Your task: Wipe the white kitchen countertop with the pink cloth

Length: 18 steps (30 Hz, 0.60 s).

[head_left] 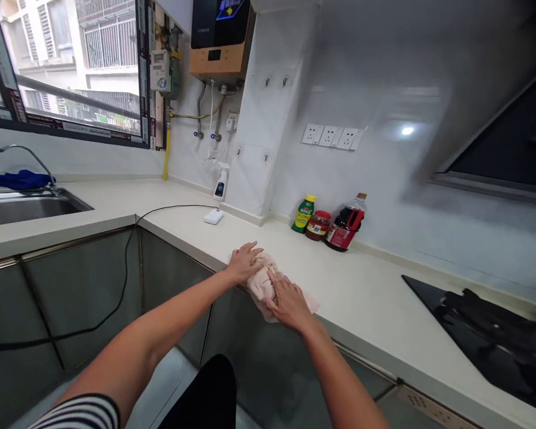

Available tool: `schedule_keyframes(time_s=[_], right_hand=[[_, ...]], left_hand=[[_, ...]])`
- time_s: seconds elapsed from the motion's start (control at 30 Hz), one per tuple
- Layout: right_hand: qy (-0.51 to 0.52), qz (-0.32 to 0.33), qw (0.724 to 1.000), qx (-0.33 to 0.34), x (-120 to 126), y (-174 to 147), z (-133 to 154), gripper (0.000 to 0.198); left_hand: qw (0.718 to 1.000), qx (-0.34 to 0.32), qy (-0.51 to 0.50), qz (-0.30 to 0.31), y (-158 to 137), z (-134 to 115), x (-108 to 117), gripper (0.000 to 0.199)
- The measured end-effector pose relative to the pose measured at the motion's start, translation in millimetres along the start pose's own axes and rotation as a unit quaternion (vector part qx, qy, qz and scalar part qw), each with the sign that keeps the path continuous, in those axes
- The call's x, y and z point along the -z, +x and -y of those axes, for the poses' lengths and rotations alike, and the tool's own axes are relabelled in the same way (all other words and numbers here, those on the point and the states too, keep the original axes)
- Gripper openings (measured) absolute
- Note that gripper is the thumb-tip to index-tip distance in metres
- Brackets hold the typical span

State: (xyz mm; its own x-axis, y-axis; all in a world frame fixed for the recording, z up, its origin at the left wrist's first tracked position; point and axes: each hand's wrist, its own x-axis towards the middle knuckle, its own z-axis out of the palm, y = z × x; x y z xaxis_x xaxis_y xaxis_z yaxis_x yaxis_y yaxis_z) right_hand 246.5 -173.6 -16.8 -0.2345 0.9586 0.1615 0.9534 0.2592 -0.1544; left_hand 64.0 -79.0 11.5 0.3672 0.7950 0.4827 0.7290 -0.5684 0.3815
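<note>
A pale pink cloth (pixel 262 282) lies bunched at the front edge of the countertop, with part of it hanging over the edge. My left hand (pixel 243 263) rests on its left side, fingers stretched and spread. On the cloth's right side lies my right hand (pixel 289 302), its fingers extended over the folds and the thumb apart. Some of the cloth shows beyond my right hand. The underside of the cloth is hidden.
A white box (pixel 213 216) with a black cable and a spray bottle (pixel 221 182) are to the left. Against the wall stand a green bottle (pixel 304 214), a red-lidded jar (pixel 318 226) and a large dark bottle (pixel 343 226). A cooktop (pixel 464 339) is at right, a sink (pixel 31 205) at left.
</note>
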Motion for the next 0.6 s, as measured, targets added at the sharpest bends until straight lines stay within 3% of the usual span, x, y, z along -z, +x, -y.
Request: schedule_keyframes(time_s=[0.07, 0.13, 0.23, 0.37, 0.5, 0.6], right_hand=[[-0.006, 0.002, 1.000, 0.016, 3, -14, -8, 0.082], [-0.013, 0.008, 0.999, 0.035, 7, -27, -21, 0.079], [-0.022, 0.004, 0.999, 0.026, 18, -51, -55, 0.071], [-0.063, -0.011, 0.992, -0.113, 28, -110, -137, 0.078], [-0.169, 0.042, 0.942, -0.288, 26, -173, -232, 0.092], [-0.180, 0.063, 0.929, -0.319, 24, -193, -272, 0.104]], left_hand=[[0.997, -0.080, -0.007, 0.013, -10, -21, -6, 0.046], [0.986, -0.153, -0.003, 0.065, -20, -40, -14, 0.042], [0.981, -0.156, 0.032, 0.112, -31, -55, -23, 0.048], [0.981, -0.094, 0.113, 0.123, -37, -57, -23, 0.096], [0.976, -0.079, 0.158, 0.129, -35, -66, -25, 0.094], [0.967, -0.138, 0.180, 0.120, -35, -90, -40, 0.090]])
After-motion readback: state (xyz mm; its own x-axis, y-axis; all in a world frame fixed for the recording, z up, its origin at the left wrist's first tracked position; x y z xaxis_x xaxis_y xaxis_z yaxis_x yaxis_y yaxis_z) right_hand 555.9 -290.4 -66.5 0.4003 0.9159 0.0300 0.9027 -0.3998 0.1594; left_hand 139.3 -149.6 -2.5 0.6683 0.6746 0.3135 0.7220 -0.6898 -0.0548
